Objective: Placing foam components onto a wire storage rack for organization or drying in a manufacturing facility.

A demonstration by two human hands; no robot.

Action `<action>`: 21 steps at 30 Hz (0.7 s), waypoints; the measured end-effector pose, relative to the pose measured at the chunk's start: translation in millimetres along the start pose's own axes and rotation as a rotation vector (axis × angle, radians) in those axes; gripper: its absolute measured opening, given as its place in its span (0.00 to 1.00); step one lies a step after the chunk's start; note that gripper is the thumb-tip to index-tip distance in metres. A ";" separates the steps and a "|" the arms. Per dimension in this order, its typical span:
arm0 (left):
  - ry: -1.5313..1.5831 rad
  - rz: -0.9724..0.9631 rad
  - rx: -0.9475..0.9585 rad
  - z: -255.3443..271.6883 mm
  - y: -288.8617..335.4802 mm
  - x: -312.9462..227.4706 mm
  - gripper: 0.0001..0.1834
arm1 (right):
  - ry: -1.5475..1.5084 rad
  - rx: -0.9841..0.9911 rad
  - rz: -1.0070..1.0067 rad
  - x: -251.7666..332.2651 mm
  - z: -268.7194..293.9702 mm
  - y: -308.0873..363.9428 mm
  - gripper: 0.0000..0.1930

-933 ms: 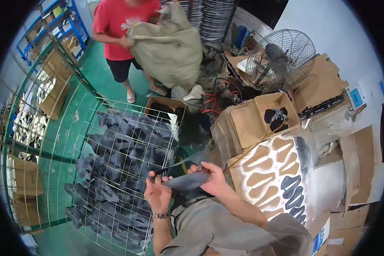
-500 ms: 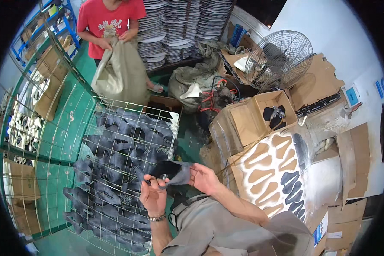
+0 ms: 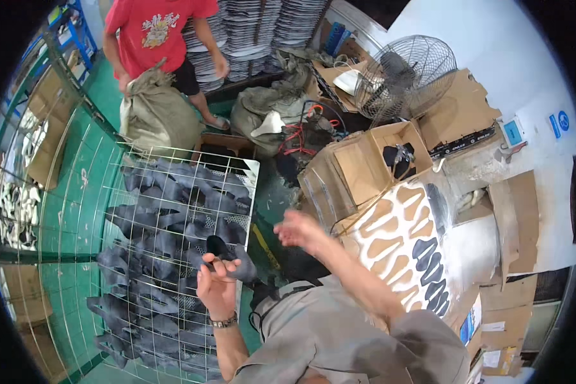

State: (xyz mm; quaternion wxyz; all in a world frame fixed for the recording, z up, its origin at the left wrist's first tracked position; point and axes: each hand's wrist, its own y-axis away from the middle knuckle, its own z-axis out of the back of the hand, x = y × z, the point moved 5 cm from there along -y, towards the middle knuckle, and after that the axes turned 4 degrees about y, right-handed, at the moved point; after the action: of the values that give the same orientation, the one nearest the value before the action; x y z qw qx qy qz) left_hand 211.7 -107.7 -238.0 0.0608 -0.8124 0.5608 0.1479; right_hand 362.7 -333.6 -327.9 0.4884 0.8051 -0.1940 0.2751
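Observation:
My left hand (image 3: 216, 291), with a bracelet at the wrist, grips a dark grey shoe upper (image 3: 243, 264) by its edge. The upper's black opening shows just above the fingertips. To the right, apart from the upper, my right hand (image 3: 299, 232) is raised, slightly blurred, fingers loosely apart and nothing visible in it. Under and left of my left hand, a wire rack (image 3: 251, 192) carries rows of similar dark grey uppers (image 3: 153, 221). At the right lies a cardboard sheet (image 3: 384, 240) with white-sprayed outlines and several dark sole-shaped pieces (image 3: 431, 272).
A person in a red shirt (image 3: 153, 29) stands beyond the rack, one hand on a greenish sack (image 3: 157, 118). A large fan (image 3: 406, 77) and an open carton (image 3: 358, 173) stand at the back right. Wire mesh (image 3: 57, 192) runs along the left. Stacked sheets (image 3: 249, 38) line the back.
My right hand has let go of the upper and moved up and away. My left hand has shifted slightly left and down with it. The person's sack has been lowered; one hand is off it.

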 end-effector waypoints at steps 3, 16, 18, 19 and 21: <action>0.021 0.008 0.009 -4.6 -9.5 0.5 0.17 | 0.253 -0.126 0.279 120.2 28.4 -50.1 0.39; -0.016 -0.109 -0.116 -42.8 -33.3 71.0 0.18 | 0.504 0.268 -0.249 -17.0 47.3 -15.1 0.38; -0.048 -0.064 -0.130 -49.5 -42.7 88.3 0.18 | 0.524 0.277 -0.188 4.3 51.7 -23.0 0.34; -0.063 -0.057 -0.125 -57.6 -46.3 95.4 0.18 | 0.518 0.256 -0.080 15.8 58.3 -33.0 0.33; -0.154 -0.010 -0.133 -71.1 -53.8 109.6 0.17 | 0.523 0.201 0.039 33.0 74.6 -51.9 0.30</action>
State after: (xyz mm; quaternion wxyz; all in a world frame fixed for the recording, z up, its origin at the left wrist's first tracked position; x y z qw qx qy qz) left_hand 309.8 -204.8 -208.0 0.0504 -0.8036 0.5395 0.2462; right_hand 437.3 -378.4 -369.9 0.4344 0.7471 -0.0486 0.5008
